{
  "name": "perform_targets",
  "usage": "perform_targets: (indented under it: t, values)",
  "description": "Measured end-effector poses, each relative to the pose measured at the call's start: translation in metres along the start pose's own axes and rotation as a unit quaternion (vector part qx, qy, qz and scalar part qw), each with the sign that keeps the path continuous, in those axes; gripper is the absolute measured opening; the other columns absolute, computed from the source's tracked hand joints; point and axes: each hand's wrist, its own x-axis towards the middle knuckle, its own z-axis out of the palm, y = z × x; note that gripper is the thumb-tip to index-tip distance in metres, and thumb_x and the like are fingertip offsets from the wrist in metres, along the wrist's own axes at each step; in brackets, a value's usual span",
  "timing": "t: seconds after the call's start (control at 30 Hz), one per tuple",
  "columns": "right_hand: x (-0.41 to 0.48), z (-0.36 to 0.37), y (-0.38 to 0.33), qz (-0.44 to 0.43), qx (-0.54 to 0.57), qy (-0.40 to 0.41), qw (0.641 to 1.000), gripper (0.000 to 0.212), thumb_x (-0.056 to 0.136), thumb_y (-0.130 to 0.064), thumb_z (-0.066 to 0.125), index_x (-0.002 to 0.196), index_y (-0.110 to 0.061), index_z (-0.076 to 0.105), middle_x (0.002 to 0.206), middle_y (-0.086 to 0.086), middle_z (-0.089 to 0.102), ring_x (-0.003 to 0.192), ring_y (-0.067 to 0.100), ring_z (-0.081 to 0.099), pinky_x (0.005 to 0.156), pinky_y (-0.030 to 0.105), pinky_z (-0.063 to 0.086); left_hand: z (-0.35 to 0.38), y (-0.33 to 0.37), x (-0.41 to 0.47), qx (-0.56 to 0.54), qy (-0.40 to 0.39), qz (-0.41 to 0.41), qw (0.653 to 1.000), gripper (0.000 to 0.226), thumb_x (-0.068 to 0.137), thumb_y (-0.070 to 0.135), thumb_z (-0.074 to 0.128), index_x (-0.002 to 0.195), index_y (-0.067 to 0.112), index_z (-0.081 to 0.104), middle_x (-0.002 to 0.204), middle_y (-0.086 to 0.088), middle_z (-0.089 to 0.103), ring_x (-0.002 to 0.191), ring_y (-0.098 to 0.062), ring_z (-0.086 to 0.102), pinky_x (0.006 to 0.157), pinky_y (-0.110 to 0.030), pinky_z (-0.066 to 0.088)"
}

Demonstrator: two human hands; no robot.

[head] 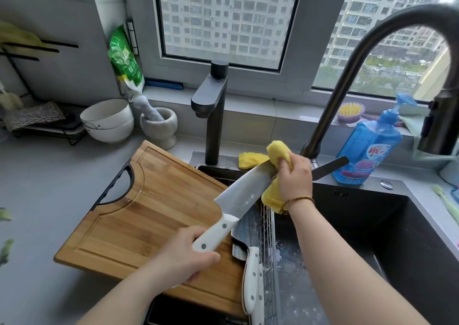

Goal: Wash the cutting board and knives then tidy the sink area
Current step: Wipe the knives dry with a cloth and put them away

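The knife (239, 196) has a dull silver blade and a white handle dotted with grey rivets. The sponge (277, 150) is bright yellow. The cutting board (139, 200) is honey-brown wood in lengthwise stripes, with a black handle at its left end. The sink (409, 232) is black and the counter (37, 188) pale grey. Far right stands a clear blue soap bottle (367, 143) with a red and white label. Far left are a white bowl (106, 121) and a green and white bag (125, 61).

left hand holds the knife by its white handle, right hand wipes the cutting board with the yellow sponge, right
No. In the head view the right hand wipes the blade of the knife, not the cutting board, with the yellow sponge. The left hand does hold the white handle.
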Motion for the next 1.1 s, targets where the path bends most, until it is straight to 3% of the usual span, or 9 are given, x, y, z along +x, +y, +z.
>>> perform_targets:
  t: [0.07,0.17,0.27,0.37,0.5,0.67,0.83,0.97,1.1]
  values:
    - [-0.002,-0.002,0.001,0.034,0.061,0.031,0.997,0.030,0.095,-0.014,0.042,0.119,0.000,0.056,0.121,0.021,0.048,0.113,0.029,0.045,0.085,0.014,0.027,-0.001,0.002,0.002,-0.019,0.005,-0.006,1.000,0.029,0.078,0.011,0.070,0.093,0.022,0.048,0.073,-0.002,0.052,0.032,-0.005,0.040,0.036,-0.016,0.035]
    - [-0.011,-0.002,0.001,0.079,0.137,0.051,0.986,0.031,0.096,-0.020,0.041,0.119,-0.004,0.055,0.124,0.016,0.048,0.112,0.024,0.046,0.095,0.027,0.033,-0.003,0.004,0.006,-0.048,0.008,-0.016,0.999,0.041,0.075,0.010,0.072,0.096,0.027,0.043,0.087,-0.006,0.054,0.035,-0.006,0.042,0.037,-0.018,0.037]
    - [-0.025,0.003,0.003,0.106,0.178,0.063,0.976,0.033,0.096,-0.024,0.041,0.123,-0.008,0.052,0.125,0.011,0.046,0.105,0.015,0.044,0.095,0.030,0.035,-0.004,0.005,0.006,-0.050,-0.017,-0.007,0.999,0.036,0.077,0.007,0.070,0.098,0.024,0.045,0.082,-0.007,0.055,0.037,-0.006,0.045,0.040,-0.019,0.041]
    - [-0.030,0.001,0.007,0.149,0.216,0.094,0.960,0.035,0.096,-0.027,0.041,0.124,-0.009,0.051,0.126,0.013,0.048,0.112,0.023,0.048,0.098,0.038,0.040,-0.003,0.006,0.005,-0.057,-0.028,-0.002,0.998,0.032,0.079,0.006,0.068,0.099,0.022,0.048,0.075,-0.003,0.058,0.041,-0.005,0.053,0.043,-0.019,0.043]
    - [-0.025,-0.010,0.015,0.196,0.222,0.131,0.946,0.036,0.097,-0.029,0.038,0.125,-0.009,0.050,0.127,0.013,0.050,0.115,0.027,0.050,0.093,0.036,0.040,-0.005,0.003,0.001,-0.086,-0.009,-0.002,0.996,0.028,0.078,0.006,0.069,0.098,0.018,0.054,0.075,0.001,0.064,0.049,-0.004,0.059,0.046,-0.019,0.044]
    - [-0.034,-0.003,0.013,0.180,0.215,0.117,0.953,0.035,0.096,-0.028,0.040,0.124,-0.010,0.050,0.127,0.012,0.050,0.115,0.026,0.049,0.099,0.042,0.041,-0.003,0.008,0.002,-0.101,-0.011,0.014,0.995,0.018,0.082,0.007,0.065,0.096,0.018,0.062,0.071,0.004,0.066,0.053,0.000,0.061,0.052,-0.017,0.049]
    - [-0.022,-0.017,0.014,0.210,0.232,0.151,0.938,0.034,0.097,-0.027,0.039,0.124,-0.009,0.050,0.123,0.011,0.053,0.112,0.024,0.050,0.088,0.031,0.038,-0.009,0.000,0.002,-0.081,-0.037,0.032,0.995,0.021,0.084,0.007,0.062,0.090,0.026,0.065,0.065,0.008,0.067,0.054,0.000,0.060,0.056,-0.015,0.049]
    - [-0.013,-0.032,0.022,0.218,0.223,0.190,0.931,0.035,0.097,-0.027,0.040,0.125,-0.009,0.050,0.125,0.011,0.053,0.116,0.026,0.051,0.087,0.029,0.037,-0.015,-0.009,0.004,-0.072,-0.030,0.025,0.997,0.018,0.087,0.011,0.058,0.095,0.026,0.063,0.081,0.001,0.069,0.056,-0.002,0.062,0.058,-0.016,0.049]
    - [-0.029,-0.018,0.018,0.170,0.182,0.123,0.961,0.035,0.096,-0.024,0.042,0.125,-0.007,0.051,0.126,0.013,0.050,0.116,0.025,0.049,0.091,0.031,0.037,-0.011,-0.003,0.012,-0.137,-0.045,-0.008,0.989,0.018,0.095,0.015,0.044,0.096,0.011,0.062,0.074,0.000,0.066,0.054,-0.006,0.060,0.052,-0.021,0.050]
